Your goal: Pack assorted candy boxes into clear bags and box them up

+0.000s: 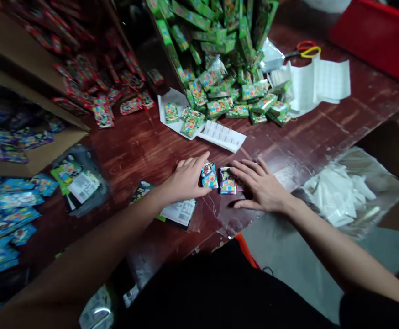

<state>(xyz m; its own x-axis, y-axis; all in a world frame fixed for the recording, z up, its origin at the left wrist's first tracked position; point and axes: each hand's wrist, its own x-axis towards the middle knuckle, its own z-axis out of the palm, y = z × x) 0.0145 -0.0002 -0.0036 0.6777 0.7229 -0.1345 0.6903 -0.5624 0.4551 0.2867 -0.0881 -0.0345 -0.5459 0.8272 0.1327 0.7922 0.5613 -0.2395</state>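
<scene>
My left hand (190,179) is curved around the left side of a small blue printed box (209,175). Its thumb lies along the near edge and the index finger along the far edge. Just to the right, a small purple box (227,181) lies flat on the table. My right hand (259,186) rests beside it, fingers stretched and thumb apart. The fingertips partly cover another pinkish box (239,185). Under my left wrist lies a dark packet with a white label (181,211).
Green boxes (220,105) spill from a carton at the back, by a white label sheet (223,136). Scissors (307,49) lie farther right. Cartons of red (102,112) and purple packs (24,137) stand left, above blue packs (11,214). A plastic bag (339,196) hangs right.
</scene>
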